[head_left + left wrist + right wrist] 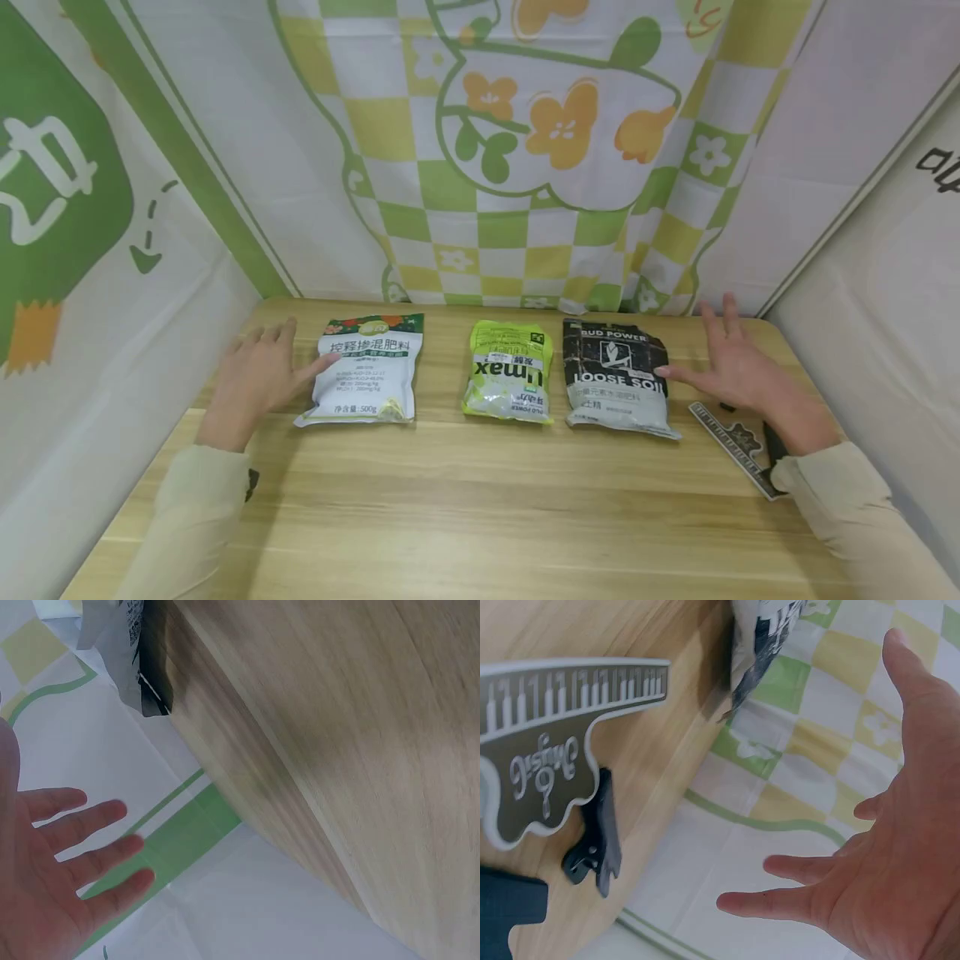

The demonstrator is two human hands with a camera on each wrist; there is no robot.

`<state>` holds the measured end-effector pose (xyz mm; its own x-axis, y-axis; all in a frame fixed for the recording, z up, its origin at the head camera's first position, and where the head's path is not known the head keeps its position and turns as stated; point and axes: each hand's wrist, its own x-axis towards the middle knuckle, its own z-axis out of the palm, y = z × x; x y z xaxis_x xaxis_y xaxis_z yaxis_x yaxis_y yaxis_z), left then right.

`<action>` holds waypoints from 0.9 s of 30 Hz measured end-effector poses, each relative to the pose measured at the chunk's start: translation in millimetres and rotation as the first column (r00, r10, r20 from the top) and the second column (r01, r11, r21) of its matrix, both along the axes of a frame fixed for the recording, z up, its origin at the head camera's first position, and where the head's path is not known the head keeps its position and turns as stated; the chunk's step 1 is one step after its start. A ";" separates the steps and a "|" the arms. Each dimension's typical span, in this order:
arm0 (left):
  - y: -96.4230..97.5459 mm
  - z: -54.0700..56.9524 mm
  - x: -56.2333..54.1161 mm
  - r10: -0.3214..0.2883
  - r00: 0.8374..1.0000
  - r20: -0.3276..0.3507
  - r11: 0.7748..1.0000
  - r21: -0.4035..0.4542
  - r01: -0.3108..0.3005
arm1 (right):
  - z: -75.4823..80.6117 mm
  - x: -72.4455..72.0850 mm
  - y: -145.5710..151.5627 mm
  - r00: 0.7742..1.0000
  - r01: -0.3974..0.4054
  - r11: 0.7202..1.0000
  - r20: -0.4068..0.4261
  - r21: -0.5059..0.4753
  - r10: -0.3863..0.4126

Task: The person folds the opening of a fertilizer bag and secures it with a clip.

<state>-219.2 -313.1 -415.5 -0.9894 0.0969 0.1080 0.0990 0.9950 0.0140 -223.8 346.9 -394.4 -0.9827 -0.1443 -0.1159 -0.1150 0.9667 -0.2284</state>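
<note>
On the wooden table lie three bags in a row. My left hand [258, 371] is spread beside the white and green fertilizer bag [363, 371], its thumb over the bag's left edge in the head view. In the middle is a yellow-green bag [508, 372], its large lettering upside down. My right hand [731, 367] has its fingers spread by the black and white "LOOSE SOIL" bag [618, 379], the thumb overlapping its right edge. Whether either thumb touches a bag, I cannot tell. Both palms show in the wrist views, the left hand [60, 862] and right hand [892, 847] holding nothing.
Under my right forearm lies a music-patterned ruler [547, 727], with a black clip [596, 832] and a dark flat object [510, 907] near it. Patterned cloth [517, 233] hangs behind the table [465, 508], and printed white sheets [187, 275] flank it.
</note>
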 end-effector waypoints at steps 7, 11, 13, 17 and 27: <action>1.5 3.0 1.5 -0.001 1.000 0.011 1.000 0.004 0.001 | 5.5 2.3 -11.7 1.000 -0.016 1.000 -0.007 0.018 0.016; 3.7 4.1 2.3 0.003 1.000 0.020 1.000 0.017 -0.004 | 7.4 5.5 -18.4 0.999 -0.032 0.999 -0.015 0.021 0.032; 5.0 5.2 3.3 0.003 1.000 0.020 1.000 0.026 -0.003 | 7.5 6.4 -21.7 0.999 -0.040 0.999 -0.021 0.018 0.040; 6.6 7.5 5.0 0.000 0.999 0.032 0.998 0.056 -0.001 | 6.6 8.5 -27.8 0.997 -0.063 0.998 -0.037 0.005 0.063; 8.8 7.8 8.3 0.037 0.994 0.107 0.987 0.151 -0.053 | 6.9 8.9 -45.6 0.986 -0.128 0.992 -0.108 -0.010 0.126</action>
